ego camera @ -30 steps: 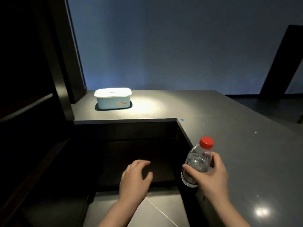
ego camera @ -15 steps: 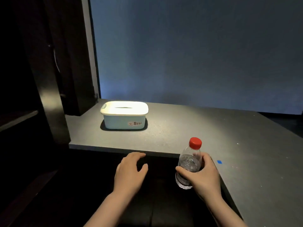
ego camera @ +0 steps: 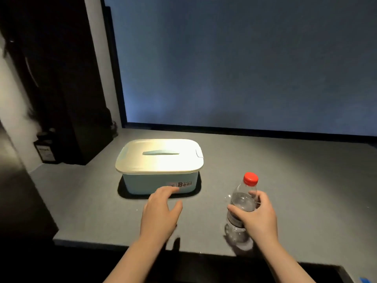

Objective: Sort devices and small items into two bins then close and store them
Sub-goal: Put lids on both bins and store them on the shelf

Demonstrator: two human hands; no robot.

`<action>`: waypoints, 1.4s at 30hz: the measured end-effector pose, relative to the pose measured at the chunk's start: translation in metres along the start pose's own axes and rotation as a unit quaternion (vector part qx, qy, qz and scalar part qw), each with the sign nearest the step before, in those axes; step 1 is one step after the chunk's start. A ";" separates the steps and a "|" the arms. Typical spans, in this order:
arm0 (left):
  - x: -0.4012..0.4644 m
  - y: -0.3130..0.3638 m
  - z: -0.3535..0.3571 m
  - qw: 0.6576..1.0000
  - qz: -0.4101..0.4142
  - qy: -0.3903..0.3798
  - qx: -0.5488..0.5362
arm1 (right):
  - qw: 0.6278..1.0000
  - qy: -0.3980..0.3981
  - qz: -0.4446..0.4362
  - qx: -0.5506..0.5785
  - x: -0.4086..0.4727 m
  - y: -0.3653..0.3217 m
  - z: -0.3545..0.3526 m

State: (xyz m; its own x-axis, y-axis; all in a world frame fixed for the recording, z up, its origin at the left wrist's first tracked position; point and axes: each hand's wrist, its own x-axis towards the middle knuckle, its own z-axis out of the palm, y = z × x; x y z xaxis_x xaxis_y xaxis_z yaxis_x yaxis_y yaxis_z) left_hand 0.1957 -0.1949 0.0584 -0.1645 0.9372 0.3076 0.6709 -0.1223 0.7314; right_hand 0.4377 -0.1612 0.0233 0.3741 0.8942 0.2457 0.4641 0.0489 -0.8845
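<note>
Head view: at lower right the right hand (ego camera: 258,218) grips an upright bottle (ego camera: 241,205), while the left hand (ego camera: 160,213), fingers loosely spread and empty, reaches lower centre. Just beyond its fingertips sits the lidded bin (ego camera: 159,166), long axis across the frame, nearer the left hand.

Dim home or office corner — grey counter (ego camera: 285,170), dark cabinet (ego camera: 61,88), blue-grey wall (ego camera: 244,58).

Both forearms are bare up to the bottom edge of the view, with no sleeve or cuff showing on either. The left hand (ego camera: 160,211) and the right hand (ego camera: 258,216) wear no glove, and the wrists carry no watch or band. The fingernails that show are short and plain, though the dim light blurs finer detail.
</note>
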 end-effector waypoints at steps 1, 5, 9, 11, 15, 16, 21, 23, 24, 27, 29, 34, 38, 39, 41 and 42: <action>0.022 -0.007 -0.001 1.000 0.013 0.005 0.000 | 1.000 0.011 0.010 -0.007 0.014 0.002 0.015; 0.104 -0.031 -0.004 0.999 0.052 0.008 -0.001 | 0.997 0.051 0.044 -0.031 0.068 0.007 0.061; 0.164 -0.047 0.004 0.999 0.038 -0.018 0.014 | 0.993 0.077 0.076 -0.046 0.111 0.011 0.084; 0.181 -0.049 0.012 0.998 0.035 -0.021 0.057 | 0.991 0.084 0.085 -0.058 0.127 0.015 0.090; 0.202 -0.043 0.029 0.996 0.053 -0.035 0.065 | 0.989 0.087 0.098 -0.063 0.154 0.022 0.098; 0.207 -0.041 0.032 0.996 0.052 -0.037 0.061 | 0.989 0.085 0.099 -0.062 0.160 0.022 0.099; 0.227 -0.039 0.043 0.995 0.046 -0.047 0.070 | 0.990 0.072 0.106 -0.066 0.181 0.018 0.102; 0.234 -0.043 0.048 0.993 0.038 -0.055 0.094 | 0.990 0.061 0.116 -0.059 0.182 0.014 0.104; 0.236 -0.045 0.049 0.992 0.032 -0.059 0.107 | 0.987 0.079 0.116 -0.073 0.178 0.011 0.106; 0.236 -0.052 0.053 0.989 0.028 -0.066 0.132 | 0.965 0.231 -0.054 -0.111 0.151 -0.016 0.123; 0.235 -0.054 0.055 0.987 0.029 -0.069 0.142 | 0.960 0.187 -0.186 -0.092 0.147 -0.042 0.138; 0.234 -0.056 0.055 0.981 0.033 -0.082 0.170 | 0.971 -0.159 -0.044 -0.175 0.179 -0.076 0.173; 0.233 -0.057 0.055 0.982 0.039 -0.084 0.166 | 0.972 -0.148 -0.022 -0.179 0.176 -0.073 0.179; 0.232 -0.057 0.055 0.982 0.039 -0.084 0.166 | 0.974 -0.141 -0.020 -0.178 0.175 -0.073 0.177; 0.232 -0.057 0.055 0.982 0.040 -0.083 0.165 | 0.969 -0.125 -0.039 -0.208 0.174 -0.076 0.176; 0.232 -0.057 0.055 0.982 0.040 -0.083 0.164 | 0.960 -0.123 -0.060 -0.246 0.174 -0.079 0.177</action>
State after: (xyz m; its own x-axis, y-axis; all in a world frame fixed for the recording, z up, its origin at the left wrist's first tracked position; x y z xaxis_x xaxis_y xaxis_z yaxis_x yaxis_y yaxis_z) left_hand 0.1592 0.0478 0.0545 0.0002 0.9723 0.2338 0.8782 -0.1120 0.4651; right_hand 0.3241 0.0688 0.0654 0.1203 0.9763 0.1797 0.8372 -0.0025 -0.5469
